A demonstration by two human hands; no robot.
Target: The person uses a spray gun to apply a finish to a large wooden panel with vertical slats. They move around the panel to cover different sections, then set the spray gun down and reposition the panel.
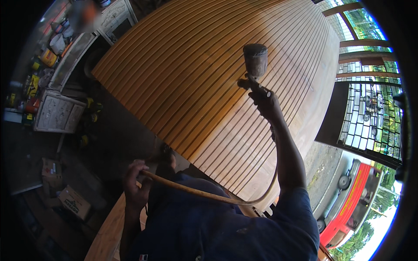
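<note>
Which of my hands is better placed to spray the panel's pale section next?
Probably your right hand: it holds the spray gun toward the grooved panel, while your left hand holds the hose.

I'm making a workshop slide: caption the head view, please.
Right hand holding a spray gun over a grooved, part-amber, part-pale wooden panel; left hand holding the hose.

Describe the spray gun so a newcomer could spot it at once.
Find the big grooved panel, part amber, part pale. Where those colours meet in view, the right hand holds the spray gun. Its grimy, dark cup sets it apart from the tan hose.
</note>
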